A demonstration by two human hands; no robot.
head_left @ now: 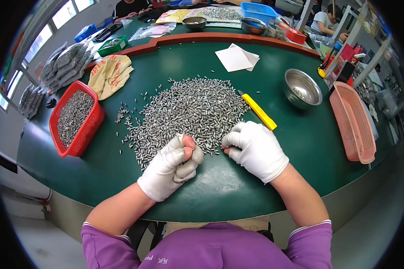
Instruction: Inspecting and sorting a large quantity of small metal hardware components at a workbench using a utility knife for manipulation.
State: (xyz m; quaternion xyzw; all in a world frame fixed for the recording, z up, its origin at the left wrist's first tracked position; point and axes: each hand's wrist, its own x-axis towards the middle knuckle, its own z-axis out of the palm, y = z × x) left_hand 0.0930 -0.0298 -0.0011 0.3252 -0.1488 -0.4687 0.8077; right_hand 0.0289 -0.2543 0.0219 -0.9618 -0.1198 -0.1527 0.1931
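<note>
A wide heap of small silvery metal cylinders (193,105) lies on the green tabletop in front of me. Both of my hands wear white gloves with some fingertips bare. My left hand (174,165) is at the heap's near edge, turned partly up, with thumb and fingers pinched together; whatever is between them is too small or hidden to name. At the near right edge of the heap, my right hand (254,149) has its fingers curled down with the tips together by the cylinders. What those fingertips hold, if anything, cannot be made out.
A red basket (98,105) full of similar pieces stands left, beside a crumpled cloth bag (111,77). A yellow cutter (260,112) touches the heap's right side. Farther right are a metal bowl (303,88) and a pink basket (352,123). White paper (234,58) lies toward the back.
</note>
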